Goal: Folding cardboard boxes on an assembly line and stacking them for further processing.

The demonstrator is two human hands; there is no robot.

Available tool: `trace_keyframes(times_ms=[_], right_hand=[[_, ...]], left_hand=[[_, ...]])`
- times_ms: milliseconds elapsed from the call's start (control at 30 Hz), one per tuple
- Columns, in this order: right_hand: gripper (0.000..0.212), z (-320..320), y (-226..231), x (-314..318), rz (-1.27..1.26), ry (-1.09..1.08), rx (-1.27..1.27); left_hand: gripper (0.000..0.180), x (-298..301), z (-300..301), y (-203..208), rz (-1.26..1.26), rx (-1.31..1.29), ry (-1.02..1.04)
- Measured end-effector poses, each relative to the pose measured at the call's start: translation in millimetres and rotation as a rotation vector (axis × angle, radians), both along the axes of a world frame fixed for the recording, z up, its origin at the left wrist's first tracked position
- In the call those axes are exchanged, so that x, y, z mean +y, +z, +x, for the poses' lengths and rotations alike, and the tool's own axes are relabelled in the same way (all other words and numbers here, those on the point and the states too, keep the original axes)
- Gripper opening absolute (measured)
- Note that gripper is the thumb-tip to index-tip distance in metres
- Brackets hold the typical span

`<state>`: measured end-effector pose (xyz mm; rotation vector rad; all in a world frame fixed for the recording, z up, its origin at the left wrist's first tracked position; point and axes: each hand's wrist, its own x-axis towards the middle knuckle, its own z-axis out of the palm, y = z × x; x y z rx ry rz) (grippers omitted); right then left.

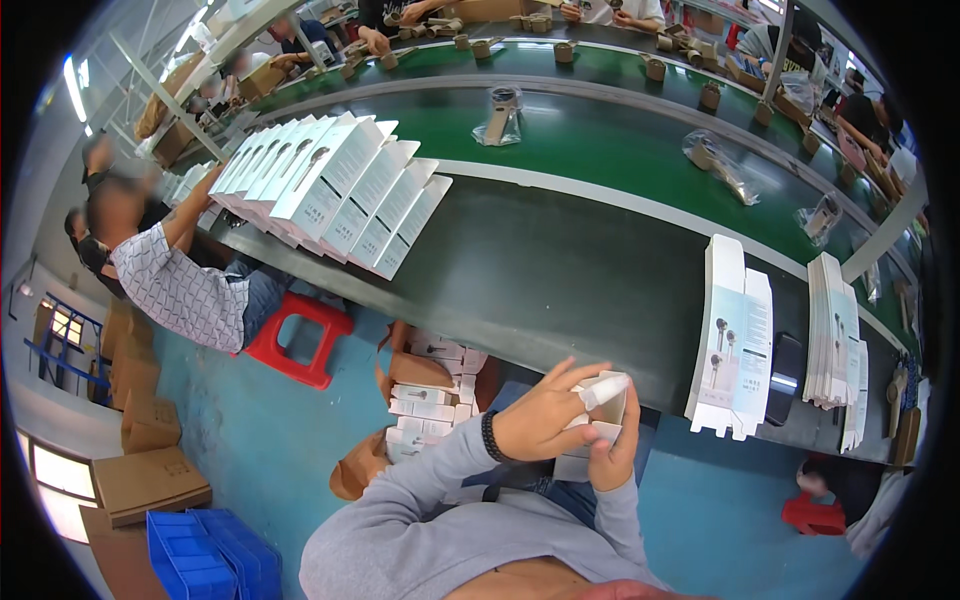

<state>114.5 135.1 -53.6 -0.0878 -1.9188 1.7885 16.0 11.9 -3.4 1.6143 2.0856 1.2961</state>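
Near my lap, a small white box is held upright at the edge of the table. My right hand is closed around its right side, with the thumb on the near face. My left hand, with a dark beaded bracelet on the wrist, reaches over from the left. Its fingers are bent against the box's top end, where a white piece, either a flap or a finger cover, shows at the fingertips. The inside of the box is mostly hidden.
Folded printed cartons lie at right, beside a dark phone and another carton stack. Leaning printed boxes line the left. Bagged items ride a green conveyor. A co-worker sits by a red stool. Below are packed white boxes.
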Motion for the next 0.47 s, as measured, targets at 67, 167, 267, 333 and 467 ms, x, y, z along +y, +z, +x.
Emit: trace_keyframes(times_ms=[67,167,267,333,467], right_hand=[[0.081,-3,4,-8,-0.026,0.016,0.046],[0.067,-3,5,-18,-0.19,-0.113,0.085],[0.058,-5,5,-23,-0.223,-0.174,0.113],[0.055,-9,2,-25,-0.261,-0.228,0.233],[0.054,-7,2,-25,-0.222,-0.231,0.228]], left_hand=[[0.052,2,4,-7,0.131,-0.114,-0.022],[0.054,11,19,-17,0.404,-0.311,0.026],[0.06,20,24,-19,0.633,-0.353,0.12],[0.059,20,22,-23,0.628,-0.34,0.042],[0.06,8,21,-34,0.409,-0.252,0.056]])
